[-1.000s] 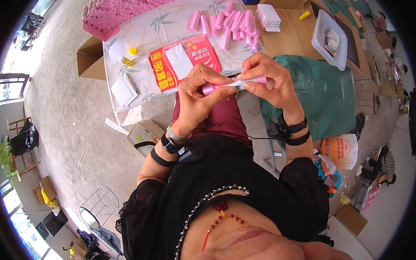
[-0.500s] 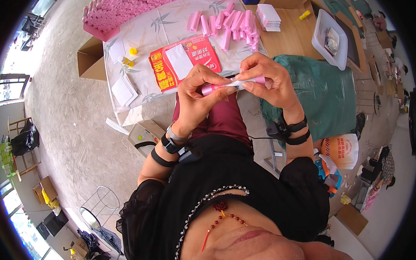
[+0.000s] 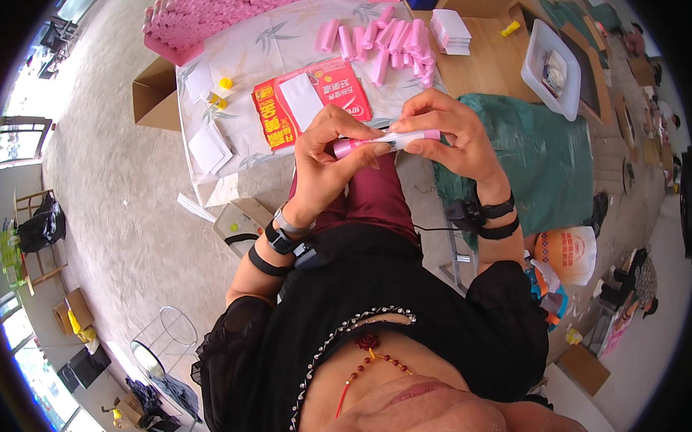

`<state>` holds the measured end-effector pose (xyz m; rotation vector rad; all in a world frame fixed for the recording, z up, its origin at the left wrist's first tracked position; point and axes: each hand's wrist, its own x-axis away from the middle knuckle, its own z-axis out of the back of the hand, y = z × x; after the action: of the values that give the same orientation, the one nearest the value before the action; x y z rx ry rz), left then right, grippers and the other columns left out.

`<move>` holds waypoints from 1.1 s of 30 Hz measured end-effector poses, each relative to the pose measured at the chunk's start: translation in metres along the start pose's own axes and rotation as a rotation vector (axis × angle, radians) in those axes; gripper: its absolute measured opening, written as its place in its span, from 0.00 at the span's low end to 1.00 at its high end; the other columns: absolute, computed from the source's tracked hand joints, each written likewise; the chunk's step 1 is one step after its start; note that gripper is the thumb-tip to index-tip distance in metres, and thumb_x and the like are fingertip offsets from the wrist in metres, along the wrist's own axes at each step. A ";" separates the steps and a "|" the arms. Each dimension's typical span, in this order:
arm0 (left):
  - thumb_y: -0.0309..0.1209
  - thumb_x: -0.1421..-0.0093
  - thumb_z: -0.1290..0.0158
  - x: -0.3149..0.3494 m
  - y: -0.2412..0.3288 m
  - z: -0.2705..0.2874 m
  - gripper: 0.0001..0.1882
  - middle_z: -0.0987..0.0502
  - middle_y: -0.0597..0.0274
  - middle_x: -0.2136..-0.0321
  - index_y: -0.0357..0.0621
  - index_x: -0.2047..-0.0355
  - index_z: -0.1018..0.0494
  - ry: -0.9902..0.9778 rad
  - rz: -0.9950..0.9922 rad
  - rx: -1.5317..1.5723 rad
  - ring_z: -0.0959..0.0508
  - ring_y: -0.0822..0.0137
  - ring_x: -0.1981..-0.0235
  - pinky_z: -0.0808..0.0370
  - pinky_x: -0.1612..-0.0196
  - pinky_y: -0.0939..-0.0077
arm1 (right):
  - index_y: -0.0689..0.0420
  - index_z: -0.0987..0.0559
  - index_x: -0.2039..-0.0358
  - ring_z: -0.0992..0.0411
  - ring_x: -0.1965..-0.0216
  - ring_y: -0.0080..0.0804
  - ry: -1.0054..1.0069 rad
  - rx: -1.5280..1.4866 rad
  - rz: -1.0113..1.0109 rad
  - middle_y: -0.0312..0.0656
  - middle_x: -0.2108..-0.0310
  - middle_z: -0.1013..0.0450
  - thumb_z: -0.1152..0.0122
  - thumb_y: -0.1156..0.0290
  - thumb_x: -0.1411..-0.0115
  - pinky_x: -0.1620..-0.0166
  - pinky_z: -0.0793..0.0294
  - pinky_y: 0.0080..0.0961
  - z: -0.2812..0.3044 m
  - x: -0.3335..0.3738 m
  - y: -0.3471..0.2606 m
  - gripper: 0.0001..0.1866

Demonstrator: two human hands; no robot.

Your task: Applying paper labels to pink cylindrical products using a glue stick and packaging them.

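Between my hands is a slim pink roll [image 3: 428, 135] with a white label wrapped partly round it, held level above my lap. My left hand [image 3: 332, 146] pinches its left end between thumb and fingers. With thumb and fingertips, my right hand [image 3: 451, 133] grips the label and the roll's right part. Beyond them, a red and yellow printed bag [image 3: 343, 90] lies flat on the table, a stack of white labels [image 3: 302, 100] on top. Several loose pink rolls [image 3: 382, 41] are heaped farther back.
A pink box packed with rolls [image 3: 225, 22] stands at the back left. White cards [image 3: 210, 147] and a yellow-capped glue bottle [image 3: 216, 101] lie on the table's left. At right are a card stack [image 3: 451, 33], a white plastic tub [image 3: 550, 68] and a green sack [image 3: 535, 164].
My right fingers have shifted slightly along the label, and more of the white label and pink right end shows. My left hand keeps its pinch.
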<state>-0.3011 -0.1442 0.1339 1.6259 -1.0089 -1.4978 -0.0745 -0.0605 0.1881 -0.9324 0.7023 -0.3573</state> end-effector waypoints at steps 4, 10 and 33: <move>0.19 0.40 0.34 0.000 0.005 0.001 0.07 0.24 0.57 0.64 0.34 0.62 0.20 0.003 0.008 0.031 0.19 0.69 0.70 0.16 0.71 0.79 | 0.55 0.14 0.51 0.24 0.57 0.34 -0.043 0.116 0.049 0.41 0.57 0.24 0.23 0.70 0.45 0.57 0.25 0.26 0.003 -0.002 -0.007 0.20; 0.22 0.40 0.33 0.001 0.019 -0.002 0.08 0.23 0.60 0.65 0.36 0.61 0.18 0.028 0.209 0.233 0.18 0.71 0.70 0.21 0.67 0.80 | 0.52 0.14 0.49 0.22 0.58 0.35 -0.072 0.258 0.090 0.39 0.57 0.23 0.21 0.73 0.50 0.56 0.21 0.29 0.003 -0.003 -0.017 0.25; 0.29 0.49 0.27 0.011 0.025 0.026 0.26 0.16 0.57 0.57 0.41 0.50 0.21 -0.166 -0.418 -0.748 0.14 0.62 0.65 0.18 0.66 0.71 | 0.56 0.14 0.55 0.21 0.62 0.33 0.062 0.365 0.085 0.39 0.61 0.21 0.18 0.71 0.53 0.60 0.20 0.27 -0.014 0.006 -0.014 0.23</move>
<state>-0.3284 -0.1648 0.1487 1.2037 -0.1132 -1.9922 -0.0797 -0.0806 0.1915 -0.5464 0.7023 -0.4236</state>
